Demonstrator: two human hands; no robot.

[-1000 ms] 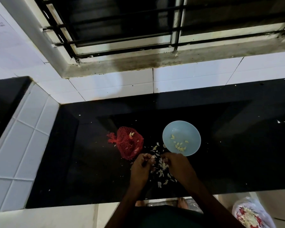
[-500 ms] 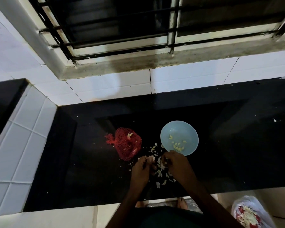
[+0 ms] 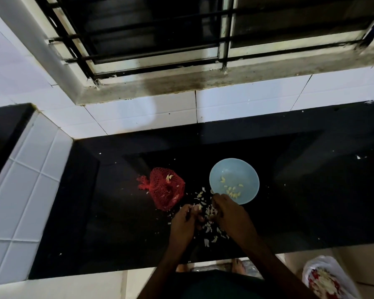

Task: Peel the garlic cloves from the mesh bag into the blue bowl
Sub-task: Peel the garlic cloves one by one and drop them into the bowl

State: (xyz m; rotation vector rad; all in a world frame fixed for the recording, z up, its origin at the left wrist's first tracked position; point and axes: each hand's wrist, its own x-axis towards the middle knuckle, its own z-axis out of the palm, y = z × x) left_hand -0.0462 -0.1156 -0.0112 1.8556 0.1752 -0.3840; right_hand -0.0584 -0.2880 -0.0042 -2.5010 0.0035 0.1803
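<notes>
Fingers of your left hand (image 3: 185, 223) grip a pale garlic clove (image 3: 197, 207) for peeling; your right hand (image 3: 230, 214) curls beside the round blue bowl (image 3: 246, 168), contents hidden.

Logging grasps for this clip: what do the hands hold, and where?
Left hand pinches a small pale garlic clove between its fingertips; which end is unclear. Right hand: cannot tell.

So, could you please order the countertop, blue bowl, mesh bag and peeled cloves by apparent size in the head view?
1. Countertop
2. Blue bowl and mesh bag, too alike to rank
3. Peeled cloves
</notes>
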